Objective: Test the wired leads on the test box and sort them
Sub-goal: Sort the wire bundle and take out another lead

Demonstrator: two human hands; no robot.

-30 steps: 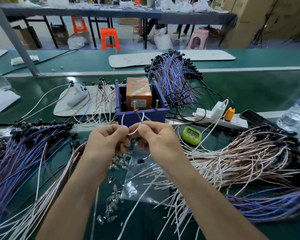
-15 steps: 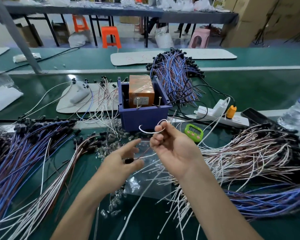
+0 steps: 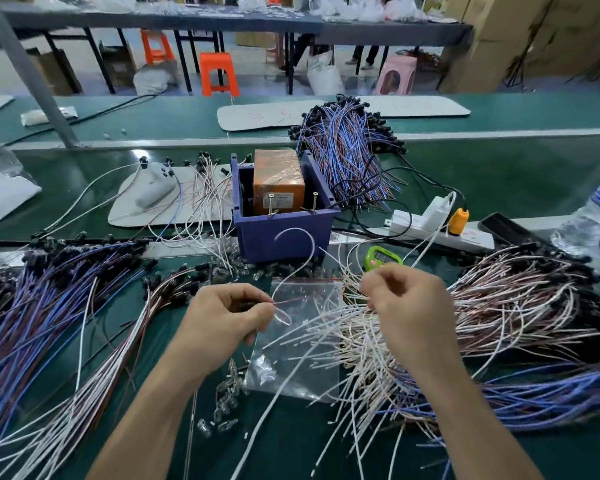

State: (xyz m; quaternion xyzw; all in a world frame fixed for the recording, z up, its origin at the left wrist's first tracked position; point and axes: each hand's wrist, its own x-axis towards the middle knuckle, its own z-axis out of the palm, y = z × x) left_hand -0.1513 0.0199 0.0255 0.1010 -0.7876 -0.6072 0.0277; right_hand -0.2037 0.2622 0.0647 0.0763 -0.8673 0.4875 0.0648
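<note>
The lead (image 3: 313, 247) is off the box (image 3: 284, 237) now. A second ago you held it in both hands against the two pins (image 3: 270, 206) on the front rim. Half a second ago your right hand carried the wire while your left dropped away with the black end. Now it is in your left hand (image 3: 222, 320) alone, pinched between thumb and forefinger near that end, the other fingers curled under. Its white wire arcs up free in front of the box and touches neither pin.

Your right hand (image 3: 406, 306) has let go and moved to the near edge of the right pile (image 3: 499, 306). Its fingers are curled and bunched together down among the white and pink strands. Whether they have a strand pinched yet I cannot tell.

So the test on this lead looks finished, and you are between cycles: one hand sorting, the other fetching. The left pile (image 3: 49, 306), beside your left hand, is the likely place for the tested lead, though nothing here shows whether it passed.

Watch the free wire as you set it down. It hangs over the bag (image 3: 302, 362) and the loose strands, and could snag there. Pull only one strand from the right pile, as they lie tangled.
</note>
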